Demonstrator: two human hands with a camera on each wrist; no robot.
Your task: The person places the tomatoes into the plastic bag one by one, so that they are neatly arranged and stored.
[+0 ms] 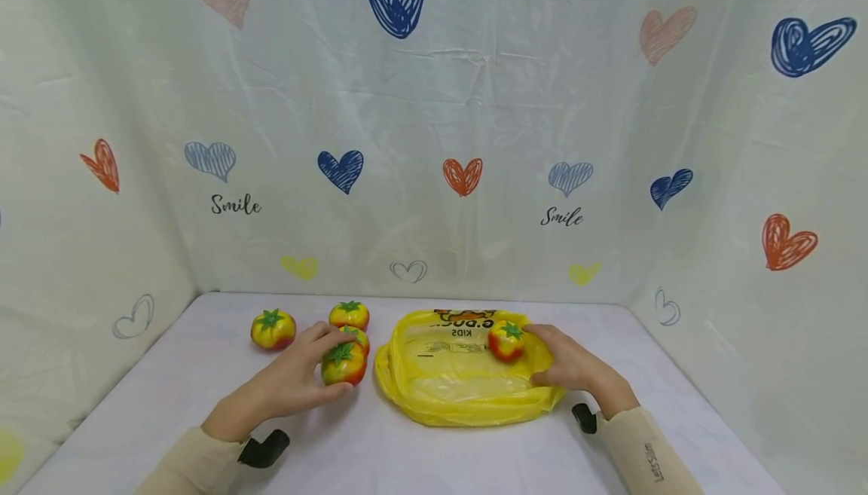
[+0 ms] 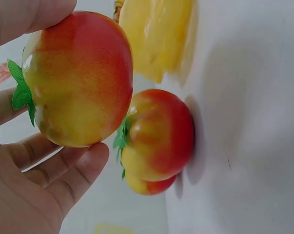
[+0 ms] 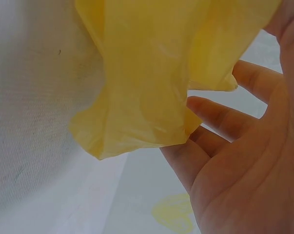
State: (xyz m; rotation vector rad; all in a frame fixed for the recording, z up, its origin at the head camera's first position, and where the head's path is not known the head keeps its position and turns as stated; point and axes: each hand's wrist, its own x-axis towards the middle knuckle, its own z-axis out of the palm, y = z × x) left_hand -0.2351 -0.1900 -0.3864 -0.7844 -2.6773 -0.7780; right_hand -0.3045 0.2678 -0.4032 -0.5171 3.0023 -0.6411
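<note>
My left hand [image 1: 308,367] grips a red-and-yellow toy tomato [image 1: 343,365] on the white table. In the left wrist view the thumb and fingers of that hand [image 2: 34,195] curl round this tomato [image 2: 78,78], with a second tomato [image 2: 159,134] just behind it. A yellow plastic bag [image 1: 461,389] lies open at the centre. Another tomato [image 1: 506,340] sits on the bag's far right part. My right hand [image 1: 573,367] rests on the bag's right edge with its fingertips beside that tomato. In the right wrist view the right hand [image 3: 234,161] has relaxed fingers against the bag's plastic [image 3: 147,73].
Two more tomatoes stand on the table, one at the far left [image 1: 273,328] and one behind [image 1: 349,314], plus one [image 1: 359,337] partly hidden behind the held one. Heart-printed cloth walls [image 1: 434,141] close in the back and both sides.
</note>
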